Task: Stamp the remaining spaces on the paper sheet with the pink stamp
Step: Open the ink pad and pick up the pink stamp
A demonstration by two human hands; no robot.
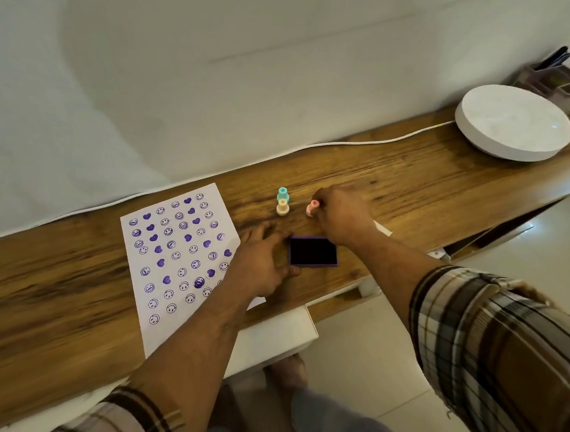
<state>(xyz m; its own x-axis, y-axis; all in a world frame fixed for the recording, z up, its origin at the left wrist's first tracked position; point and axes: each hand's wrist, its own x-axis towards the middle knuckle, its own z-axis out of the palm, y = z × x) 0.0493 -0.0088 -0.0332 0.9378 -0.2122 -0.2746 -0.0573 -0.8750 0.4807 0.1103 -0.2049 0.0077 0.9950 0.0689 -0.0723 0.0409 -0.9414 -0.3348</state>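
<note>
A white paper sheet [174,258] lies on the wooden table [410,185], covered with purple smiley and heart prints; its lower right part is hidden under my left forearm. My right hand [343,214] is closed on the pink stamp [312,208], just above the table behind the ink pad. The open purple ink pad [313,251] lies between my hands. My left hand [263,262] rests flat at the ink pad's left edge, fingers spread, touching the sheet's right side.
A teal stamp [282,194] and a cream stamp [283,208] stand upright just left of the pink one. A round white disc [511,123] sits at the far right, with a pen holder [555,75] behind it. A white cable [356,142] runs along the wall.
</note>
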